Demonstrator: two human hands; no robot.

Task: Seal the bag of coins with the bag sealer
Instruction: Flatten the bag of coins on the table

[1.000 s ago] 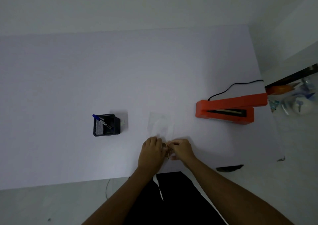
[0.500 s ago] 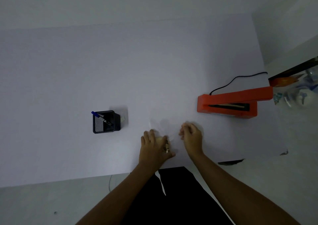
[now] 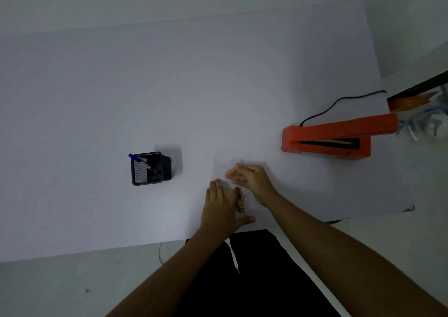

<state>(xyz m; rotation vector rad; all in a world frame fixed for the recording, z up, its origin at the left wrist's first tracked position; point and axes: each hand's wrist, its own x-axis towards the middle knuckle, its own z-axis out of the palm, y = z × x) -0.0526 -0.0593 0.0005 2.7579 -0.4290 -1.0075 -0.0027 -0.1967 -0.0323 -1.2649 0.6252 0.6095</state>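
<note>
The left hand (image 3: 223, 207) lies flat, palm down, fingers spread, on the near end of the bag (image 3: 224, 168), a clear, faint sheet on the white surface (image 3: 145, 86). A few coins (image 3: 240, 206) show just at its thumb side, between thumb and forefinger. The right hand (image 3: 249, 181) sits just beyond and to the right of the left, fingers loosely extended and blurred, over the far part of the bag; whether it grips the plastic I cannot tell. The two hands are near each other but not clearly touching.

The sealer (image 3: 327, 139), orange with its arm raised, stands well to the right of the right hand and a little farther out, its black cord (image 3: 339, 102) trailing away behind it. A black mesh pen holder (image 3: 150, 168) with a blue pen (image 3: 135, 159) stands to the left of the left hand, well apart from the bag.
</note>
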